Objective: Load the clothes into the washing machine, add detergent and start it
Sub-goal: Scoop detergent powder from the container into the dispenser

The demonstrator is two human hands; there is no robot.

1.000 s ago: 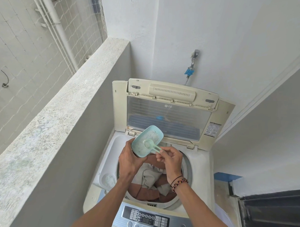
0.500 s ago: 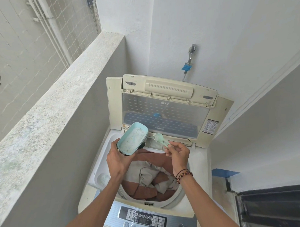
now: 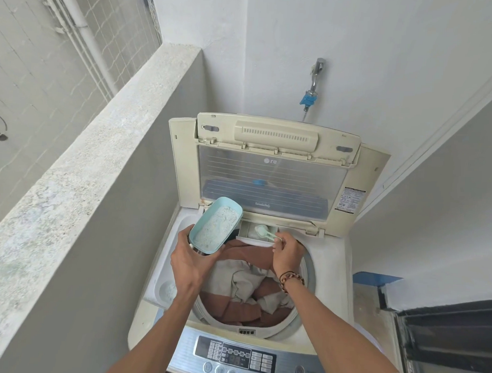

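Note:
A top-loading washing machine [image 3: 328, 261] stands with its lid [image 3: 270, 170] raised against the wall. Brown and beige clothes [image 3: 246, 292] fill the drum. My left hand [image 3: 192, 262] holds a pale blue detergent tub [image 3: 215, 225] tilted over the drum's left rim, white powder inside. My right hand [image 3: 287, 252] pinches the handle of a small green scoop [image 3: 262, 231], whose bowl sits over the open detergent drawer [image 3: 250, 234] at the drum's back edge. The control panel [image 3: 241, 359] lies at the front.
A concrete parapet wall [image 3: 80, 180] runs close along the machine's left side. A tap with a blue fitting [image 3: 309, 98] sticks out of the white wall behind. A dark frame [image 3: 451, 341] stands at lower right. A round recess [image 3: 167, 291] sits on the left deck.
My right hand has lifted the scoop out of the tub and carried it right and back to the detergent drawer. My left hand has moved the tub left, off the drum's middle.

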